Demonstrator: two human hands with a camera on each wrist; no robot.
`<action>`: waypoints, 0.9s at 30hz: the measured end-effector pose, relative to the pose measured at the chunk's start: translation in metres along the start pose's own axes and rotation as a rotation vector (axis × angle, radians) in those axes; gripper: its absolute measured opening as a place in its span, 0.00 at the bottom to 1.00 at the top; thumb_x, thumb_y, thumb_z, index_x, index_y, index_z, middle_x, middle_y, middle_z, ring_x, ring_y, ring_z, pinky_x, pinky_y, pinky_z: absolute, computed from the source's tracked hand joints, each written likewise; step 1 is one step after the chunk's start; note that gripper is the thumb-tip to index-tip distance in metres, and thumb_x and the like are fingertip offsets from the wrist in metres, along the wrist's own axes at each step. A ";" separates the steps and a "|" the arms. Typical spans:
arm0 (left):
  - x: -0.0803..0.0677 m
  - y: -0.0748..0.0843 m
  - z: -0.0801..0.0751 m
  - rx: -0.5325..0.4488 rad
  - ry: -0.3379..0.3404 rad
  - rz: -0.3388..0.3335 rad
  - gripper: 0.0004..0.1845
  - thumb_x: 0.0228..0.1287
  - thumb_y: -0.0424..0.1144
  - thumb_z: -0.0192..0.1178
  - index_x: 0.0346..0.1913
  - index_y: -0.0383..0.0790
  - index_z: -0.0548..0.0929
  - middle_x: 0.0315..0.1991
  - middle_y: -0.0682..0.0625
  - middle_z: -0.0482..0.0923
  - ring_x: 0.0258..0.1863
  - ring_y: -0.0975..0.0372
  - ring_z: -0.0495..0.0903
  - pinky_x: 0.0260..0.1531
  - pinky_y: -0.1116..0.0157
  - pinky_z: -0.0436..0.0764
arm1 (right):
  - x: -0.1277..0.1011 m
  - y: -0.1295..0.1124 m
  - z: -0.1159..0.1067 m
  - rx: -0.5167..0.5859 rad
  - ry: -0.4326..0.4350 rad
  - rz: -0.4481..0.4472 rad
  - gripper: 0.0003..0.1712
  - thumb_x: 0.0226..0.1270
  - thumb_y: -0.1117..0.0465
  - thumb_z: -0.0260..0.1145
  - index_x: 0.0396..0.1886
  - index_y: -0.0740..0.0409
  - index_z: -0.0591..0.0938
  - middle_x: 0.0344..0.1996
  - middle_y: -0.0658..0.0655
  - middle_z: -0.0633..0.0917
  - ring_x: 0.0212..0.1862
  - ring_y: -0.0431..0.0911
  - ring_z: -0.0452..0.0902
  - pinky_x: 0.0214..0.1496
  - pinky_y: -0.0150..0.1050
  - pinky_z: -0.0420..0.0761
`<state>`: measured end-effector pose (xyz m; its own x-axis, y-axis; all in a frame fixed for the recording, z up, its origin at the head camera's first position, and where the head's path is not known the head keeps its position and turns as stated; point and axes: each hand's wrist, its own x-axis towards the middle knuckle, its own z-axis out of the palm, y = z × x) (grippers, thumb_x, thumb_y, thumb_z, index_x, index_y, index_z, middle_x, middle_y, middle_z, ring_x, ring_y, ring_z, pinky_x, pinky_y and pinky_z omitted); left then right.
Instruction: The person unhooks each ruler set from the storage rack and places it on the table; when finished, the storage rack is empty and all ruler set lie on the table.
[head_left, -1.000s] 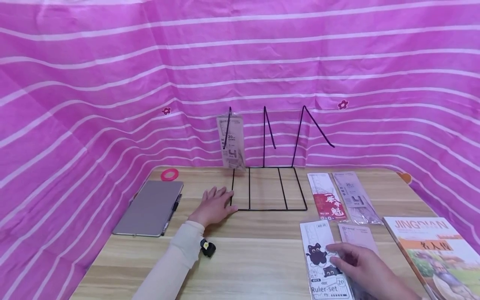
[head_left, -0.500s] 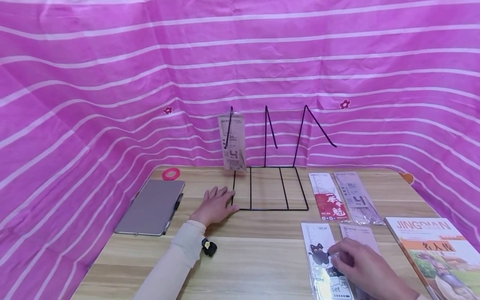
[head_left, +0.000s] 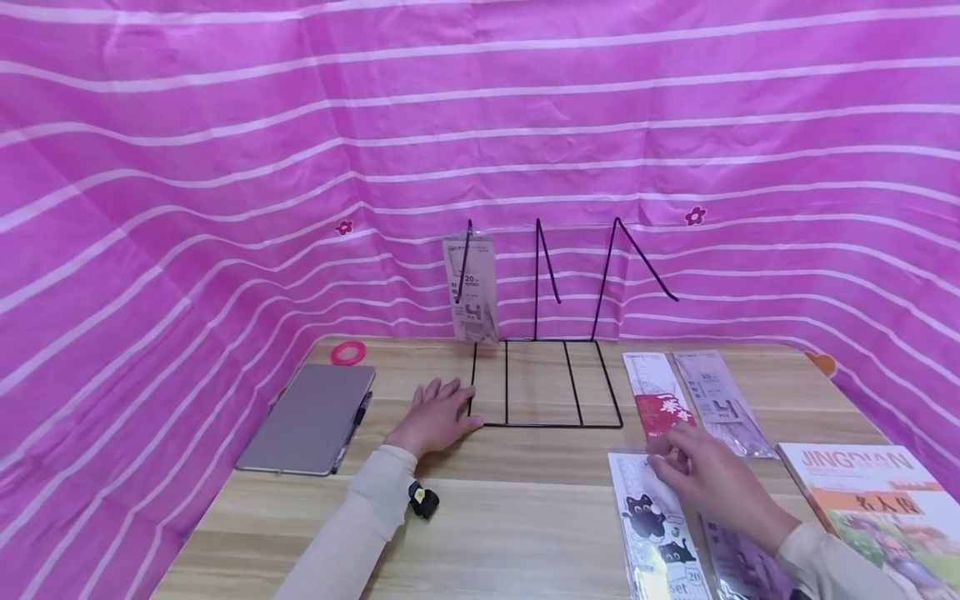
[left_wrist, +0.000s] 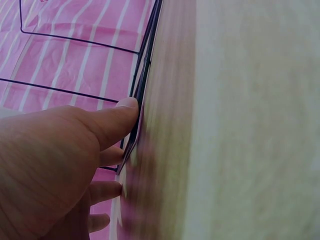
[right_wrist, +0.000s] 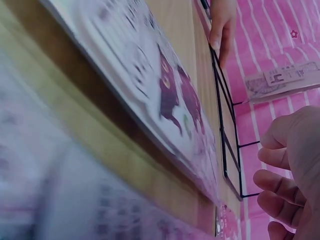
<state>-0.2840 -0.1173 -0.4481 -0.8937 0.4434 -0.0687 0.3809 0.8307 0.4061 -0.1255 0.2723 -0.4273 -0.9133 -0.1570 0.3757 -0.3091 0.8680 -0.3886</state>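
— Your right hand is hovering at the top end of the cat ruler packet, fingers loosely curled and relaxed, gripping nothing that I can see. What are you worrying about there?

— The packets. The cat ruler packet is lying flat on the table near the front edge, touching a pale purple packet on its right, and the red ruler packet is lying just beyond your fingertips. They're thin and glossy — if you're pinching at an end, you're likely dragging a neighbour along or sliding the packet instead of lifting it.

— And the other side?

— Your left hand is lying flat and open on the table, thumb pressing against the front left corner of the wire rack. That's helping. If you're easing off that corner while something goes into the rack, the light frame could be skidding towards the pink cloth.

— Anything in the rack itself?

— One ruler packet is leaning upright against the leftmost divider. A bump to the frame is probably enough to be tipping it over.
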 end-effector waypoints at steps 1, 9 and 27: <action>0.000 0.000 0.001 -0.001 0.001 0.000 0.36 0.78 0.62 0.55 0.81 0.49 0.67 0.84 0.40 0.56 0.84 0.36 0.45 0.82 0.34 0.40 | 0.005 0.001 0.001 -0.004 -0.006 -0.001 0.08 0.65 0.60 0.77 0.39 0.43 0.87 0.32 0.38 0.81 0.33 0.33 0.76 0.32 0.31 0.79; 0.000 -0.001 0.001 -0.017 0.005 0.000 0.36 0.77 0.61 0.56 0.80 0.49 0.68 0.84 0.39 0.56 0.84 0.36 0.46 0.82 0.34 0.40 | 0.048 0.008 0.016 -0.062 -0.094 -0.032 0.25 0.67 0.52 0.77 0.59 0.58 0.83 0.50 0.56 0.88 0.49 0.52 0.84 0.51 0.51 0.85; -0.003 -0.002 0.002 -0.042 0.024 0.010 0.37 0.77 0.61 0.57 0.80 0.48 0.68 0.84 0.39 0.57 0.84 0.37 0.46 0.82 0.35 0.43 | 0.094 0.024 0.052 -0.150 -0.332 0.085 0.54 0.68 0.28 0.66 0.75 0.68 0.72 0.75 0.70 0.71 0.75 0.70 0.64 0.73 0.71 0.63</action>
<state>-0.2816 -0.1193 -0.4500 -0.8956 0.4427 -0.0425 0.3800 0.8113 0.4444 -0.2328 0.2538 -0.4445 -0.9780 -0.2038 0.0447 -0.2082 0.9402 -0.2696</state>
